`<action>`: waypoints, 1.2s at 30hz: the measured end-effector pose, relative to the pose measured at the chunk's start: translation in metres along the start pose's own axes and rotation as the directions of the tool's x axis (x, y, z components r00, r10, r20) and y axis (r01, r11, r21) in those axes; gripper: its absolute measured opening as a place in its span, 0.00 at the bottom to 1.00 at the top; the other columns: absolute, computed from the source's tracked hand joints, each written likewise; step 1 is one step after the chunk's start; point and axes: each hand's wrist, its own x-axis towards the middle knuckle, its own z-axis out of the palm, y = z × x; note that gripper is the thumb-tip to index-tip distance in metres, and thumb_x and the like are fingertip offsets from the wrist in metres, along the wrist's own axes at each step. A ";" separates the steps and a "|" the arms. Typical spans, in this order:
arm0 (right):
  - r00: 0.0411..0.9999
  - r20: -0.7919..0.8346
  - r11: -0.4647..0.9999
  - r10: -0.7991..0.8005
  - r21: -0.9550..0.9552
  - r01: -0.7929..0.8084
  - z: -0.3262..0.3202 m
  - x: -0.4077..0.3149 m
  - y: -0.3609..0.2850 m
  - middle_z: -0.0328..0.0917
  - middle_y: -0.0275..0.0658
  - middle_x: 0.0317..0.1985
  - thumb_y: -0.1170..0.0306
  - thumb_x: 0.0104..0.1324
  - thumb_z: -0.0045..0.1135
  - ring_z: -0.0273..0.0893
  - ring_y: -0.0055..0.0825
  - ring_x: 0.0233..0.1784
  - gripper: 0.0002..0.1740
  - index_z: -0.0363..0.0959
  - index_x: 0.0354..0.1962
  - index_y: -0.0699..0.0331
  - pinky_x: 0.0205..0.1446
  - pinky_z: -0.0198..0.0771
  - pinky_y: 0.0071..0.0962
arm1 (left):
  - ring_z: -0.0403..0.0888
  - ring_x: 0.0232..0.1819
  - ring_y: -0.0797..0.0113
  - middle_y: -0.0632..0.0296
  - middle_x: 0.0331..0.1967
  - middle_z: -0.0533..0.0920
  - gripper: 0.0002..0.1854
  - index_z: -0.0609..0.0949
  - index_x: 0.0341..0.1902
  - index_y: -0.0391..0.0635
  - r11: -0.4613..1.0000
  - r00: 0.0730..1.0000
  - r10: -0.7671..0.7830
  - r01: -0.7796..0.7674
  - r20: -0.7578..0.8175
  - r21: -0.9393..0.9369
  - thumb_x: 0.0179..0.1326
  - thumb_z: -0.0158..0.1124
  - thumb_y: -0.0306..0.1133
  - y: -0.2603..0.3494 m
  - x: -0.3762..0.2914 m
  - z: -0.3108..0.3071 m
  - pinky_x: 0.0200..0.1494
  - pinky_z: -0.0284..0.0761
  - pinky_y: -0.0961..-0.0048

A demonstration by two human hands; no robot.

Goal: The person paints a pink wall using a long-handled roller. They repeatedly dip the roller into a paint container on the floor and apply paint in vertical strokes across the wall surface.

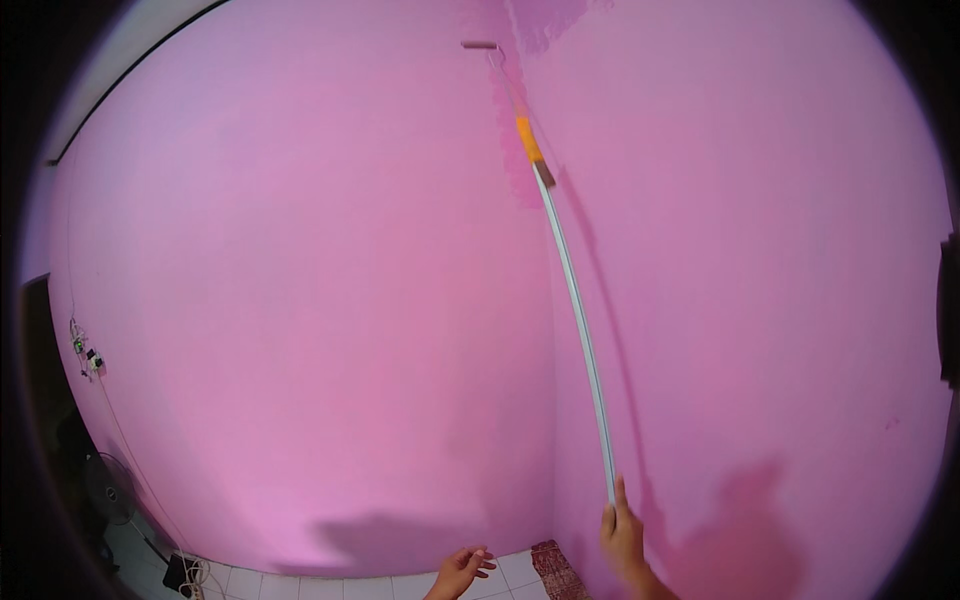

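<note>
My right hand (622, 532) grips the lower part of a long pale metal pole (581, 315). At the pole's upper end a paint roller's orange handle (529, 139) is fixed, with a brown band just below it. The roller head (480, 45) is high up, over the left wall near the corner; whether it touches the wall I cannot tell. A darker strip of paint (517, 169) runs down beside the corner. Low in the view, my left hand (463, 570) holds nothing, its fingers loosely curled and apart.
Pink walls (337, 300) meet at a corner. Darker paint (547, 22) covers a patch at the top right. A patterned mat (559, 570) lies on white floor tiles (367, 587). Far left are a fan (111, 491), wall plugs (94, 360) and a coiled cable (196, 576). A dark object (949, 311) hangs at the right edge.
</note>
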 end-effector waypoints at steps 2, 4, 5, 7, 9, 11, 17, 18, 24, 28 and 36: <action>1.000 0.003 0.999 -0.014 -0.047 0.014 0.003 -0.042 0.011 0.70 0.45 0.23 0.73 0.75 0.46 0.72 0.38 0.23 0.35 0.48 0.77 0.58 0.30 0.70 0.36 | 0.86 0.44 0.61 0.52 0.48 0.85 0.28 0.77 0.62 0.35 1.000 1.000 -0.006 0.006 0.018 -0.001 0.75 0.56 0.49 -0.008 -0.009 0.005 0.40 0.84 0.66; 0.998 -0.003 0.996 -0.064 -0.069 0.063 -0.006 -0.055 0.015 0.68 0.43 0.22 0.74 0.75 0.45 0.70 0.34 0.22 0.36 0.46 0.77 0.59 0.29 0.69 0.34 | 0.86 0.44 0.60 0.52 0.48 0.85 0.27 0.77 0.61 0.35 0.999 0.999 -0.024 0.025 0.028 -0.023 0.75 0.56 0.49 -0.020 -0.019 0.018 0.39 0.84 0.67; 0.996 -0.010 0.994 -0.092 -0.060 0.091 -0.009 -0.053 0.012 0.69 0.43 0.22 0.74 0.75 0.45 0.71 0.34 0.22 0.36 0.46 0.77 0.58 0.29 0.69 0.34 | 0.86 0.43 0.60 0.52 0.47 0.85 0.27 0.77 0.61 0.36 0.999 0.999 -0.040 0.041 0.024 -0.029 0.75 0.56 0.49 -0.025 -0.026 0.022 0.39 0.84 0.66; 0.995 -0.031 0.994 -0.097 -0.047 0.096 -0.011 -0.027 -0.004 0.70 0.45 0.23 0.74 0.75 0.46 0.73 0.38 0.24 0.35 0.48 0.77 0.58 0.30 0.69 0.36 | 0.87 0.43 0.60 0.52 0.47 0.85 0.27 0.78 0.60 0.36 0.999 0.999 -0.045 0.045 0.025 -0.023 0.75 0.56 0.50 -0.029 -0.026 0.027 0.39 0.84 0.67; 0.999 -0.027 0.999 -0.037 -0.033 0.036 -0.006 0.031 -0.021 0.73 0.50 0.25 0.73 0.74 0.48 0.76 0.46 0.26 0.34 0.52 0.75 0.58 0.32 0.71 0.41 | 0.87 0.42 0.61 0.52 0.47 0.85 0.26 0.78 0.59 0.37 0.999 0.999 -0.041 0.042 0.017 -0.008 0.75 0.56 0.50 -0.030 -0.021 0.029 0.38 0.84 0.67; 0.994 -0.048 0.994 -0.093 -0.064 0.090 -0.009 0.088 -0.052 0.73 0.50 0.25 0.74 0.74 0.48 0.77 0.47 0.27 0.34 0.51 0.76 0.57 0.33 0.71 0.43 | 0.87 0.42 0.61 0.52 0.46 0.85 0.26 0.78 0.59 0.37 0.999 0.999 -0.038 0.039 0.007 -0.038 0.75 0.55 0.50 -0.029 -0.019 0.029 0.38 0.84 0.67; 0.978 -0.104 0.983 -0.182 -0.038 0.179 -0.014 0.244 -0.178 0.64 0.44 0.20 0.69 0.78 0.43 0.66 0.33 0.22 0.35 0.43 0.78 0.44 0.31 0.67 0.40 | 0.86 0.41 0.62 0.52 0.46 0.84 0.26 0.79 0.58 0.38 0.993 0.995 -0.090 0.085 -0.050 -0.085 0.75 0.55 0.51 -0.019 -0.031 0.009 0.38 0.84 0.68; 0.985 -0.072 0.987 -0.155 -0.060 0.151 -0.018 0.264 -0.195 0.69 0.45 0.23 0.67 0.79 0.42 0.71 0.38 0.26 0.34 0.44 0.78 0.45 0.35 0.70 0.42 | 0.86 0.41 0.62 0.52 0.46 0.84 0.26 0.79 0.59 0.38 0.991 0.992 -0.102 0.095 -0.069 -0.095 0.75 0.55 0.51 -0.019 -0.033 0.006 0.38 0.84 0.68; 0.980 -0.077 0.982 -0.182 -0.065 0.177 -0.034 0.338 -0.286 0.76 0.48 0.28 0.64 0.80 0.38 0.80 0.46 0.34 0.32 0.44 0.78 0.49 0.43 0.75 0.47 | 0.86 0.41 0.62 0.51 0.47 0.84 0.26 0.78 0.59 0.39 0.988 0.987 -0.129 0.120 -0.093 -0.093 0.74 0.56 0.51 -0.011 -0.048 -0.013 0.40 0.84 0.66; 0.967 -0.109 0.971 -0.230 -0.097 0.220 -0.038 0.385 -0.321 0.80 0.53 0.33 0.63 0.79 0.37 0.83 0.50 0.40 0.32 0.44 0.77 0.52 0.46 0.77 0.48 | 0.86 0.41 0.61 0.51 0.47 0.84 0.26 0.79 0.59 0.39 0.993 0.992 -0.097 0.091 -0.081 -0.076 0.74 0.56 0.51 -0.007 -0.043 -0.022 0.39 0.84 0.66; 0.968 -0.097 0.973 -0.230 -0.033 0.228 -0.005 0.419 -0.313 0.80 0.53 0.32 0.62 0.79 0.38 0.82 0.51 0.38 0.33 0.43 0.78 0.50 0.46 0.76 0.48 | 0.87 0.42 0.61 0.51 0.48 0.85 0.26 0.79 0.57 0.38 0.988 0.981 -0.155 0.151 -0.113 -0.045 0.75 0.56 0.51 -0.017 -0.017 -0.036 0.39 0.84 0.66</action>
